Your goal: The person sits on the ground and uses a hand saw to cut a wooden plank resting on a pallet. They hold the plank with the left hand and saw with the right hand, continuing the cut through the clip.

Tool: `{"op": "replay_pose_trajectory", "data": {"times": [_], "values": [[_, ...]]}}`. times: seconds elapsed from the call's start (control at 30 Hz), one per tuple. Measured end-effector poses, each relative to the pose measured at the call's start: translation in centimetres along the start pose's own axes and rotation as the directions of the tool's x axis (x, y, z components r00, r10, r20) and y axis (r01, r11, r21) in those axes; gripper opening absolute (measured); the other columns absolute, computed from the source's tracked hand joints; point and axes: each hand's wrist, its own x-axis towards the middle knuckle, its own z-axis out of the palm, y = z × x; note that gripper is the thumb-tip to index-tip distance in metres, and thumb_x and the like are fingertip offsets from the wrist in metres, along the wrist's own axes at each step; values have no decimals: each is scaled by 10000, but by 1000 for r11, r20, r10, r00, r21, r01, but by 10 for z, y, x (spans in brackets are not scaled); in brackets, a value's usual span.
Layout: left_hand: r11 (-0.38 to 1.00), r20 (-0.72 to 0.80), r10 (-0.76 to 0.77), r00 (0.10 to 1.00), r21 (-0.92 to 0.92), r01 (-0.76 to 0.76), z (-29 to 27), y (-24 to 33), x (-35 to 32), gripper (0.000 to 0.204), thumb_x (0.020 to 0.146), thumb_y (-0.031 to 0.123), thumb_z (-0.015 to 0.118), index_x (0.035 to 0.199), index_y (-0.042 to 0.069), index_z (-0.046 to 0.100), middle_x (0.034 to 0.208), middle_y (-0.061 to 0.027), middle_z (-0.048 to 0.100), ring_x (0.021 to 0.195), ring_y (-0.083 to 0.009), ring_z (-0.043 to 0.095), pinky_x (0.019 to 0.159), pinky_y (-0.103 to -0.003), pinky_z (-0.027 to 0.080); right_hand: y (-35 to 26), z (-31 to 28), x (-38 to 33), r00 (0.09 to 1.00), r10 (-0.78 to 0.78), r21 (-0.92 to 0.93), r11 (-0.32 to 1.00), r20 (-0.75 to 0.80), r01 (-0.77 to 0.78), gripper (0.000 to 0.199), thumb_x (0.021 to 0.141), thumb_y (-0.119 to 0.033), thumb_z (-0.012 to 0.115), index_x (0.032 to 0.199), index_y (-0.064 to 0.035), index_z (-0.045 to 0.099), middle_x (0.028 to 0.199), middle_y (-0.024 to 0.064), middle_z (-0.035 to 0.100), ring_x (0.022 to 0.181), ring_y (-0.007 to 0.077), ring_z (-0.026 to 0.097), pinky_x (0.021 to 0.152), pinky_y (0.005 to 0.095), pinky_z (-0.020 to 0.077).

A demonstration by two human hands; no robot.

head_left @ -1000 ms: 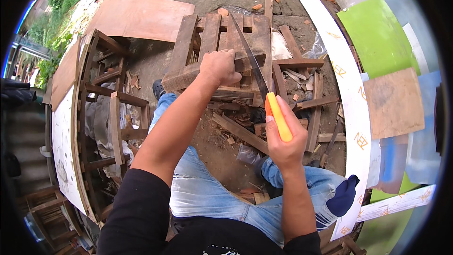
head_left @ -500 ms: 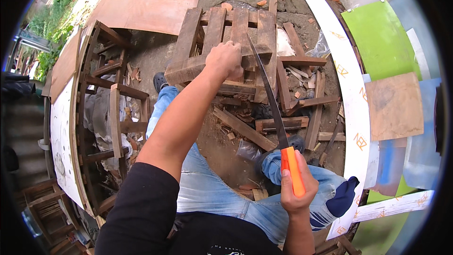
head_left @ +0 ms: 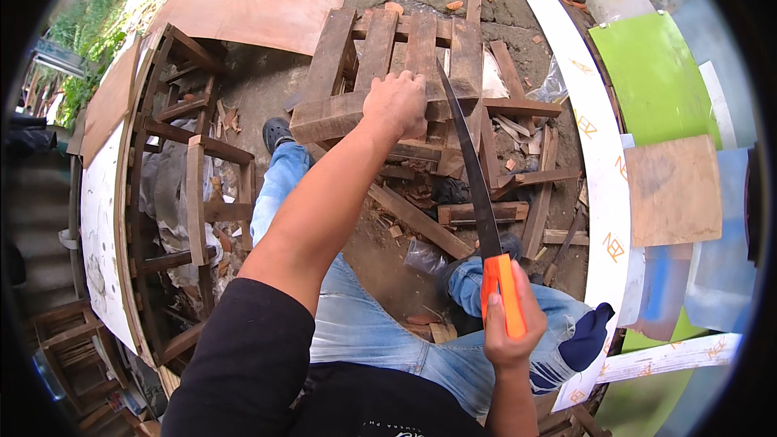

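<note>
A hand saw (head_left: pixel 477 182) with a long dark blade and an orange handle is gripped in my right hand (head_left: pixel 514 330), fingers wrapped round the handle. Its blade points away from me and crosses a thick brown wooden beam (head_left: pixel 328 116) near the beam's right end. Whether the teeth bite into the wood cannot be made out. My left hand (head_left: pixel 396 103) presses down on the beam, fingers curled over its far edge, left of the blade. Beneath the beam stands a low slatted wooden stand (head_left: pixel 376 42).
Wood offcuts (head_left: pixel 421 221) and scrap frames (head_left: pixel 534 186) litter the ground beyond my legs. At left is a wooden framework (head_left: pixel 197 194); a plywood sheet (head_left: pixel 251 8) lies far left. A long white board (head_left: pixel 605 154) runs along the right, beside a green panel (head_left: pixel 655 73).
The stand, beam and my left hand appear slightly further right in the picture. The saw blade sits a little more upright, its tip shifted right. Both hands keep their grip.
</note>
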Motion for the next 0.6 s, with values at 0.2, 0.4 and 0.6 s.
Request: {"op": "replay_pose_trajectory", "data": {"times": [0.2,0.4,0.6], "values": [[1000,-65,8,998,24,-7,6,8,-13,723,746,248,815,1378,53,522,1321,-142,615,1273,-327,583,1040,-496,484,16,29,54,996,-76,0,997,-42,76,443,894,21,673,1326,101,619,1209,251,722,1090,271,730,955,339,551],[1000,20,7,1000,-20,-7,-9,4,-10,654,756,239,793,1340,66,557,1345,-136,613,1287,-324,582,1057,-502,481,34,54,82,995,-83,47,995,-51,85,454,899,3,684,1340,86,618,1203,235,729,1087,251,728,943,324,550],[1000,33,5,999,-16,-4,-2,1,-2,639,762,227,774,1347,63,575,1341,-143,622,1283,-332,589,1056,-498,486,-1,-4,-1,999,28,-24,999,24,-27,477,872,34,648,1333,142,592,1194,256,722,1083,289,733,963,346,551]]}}
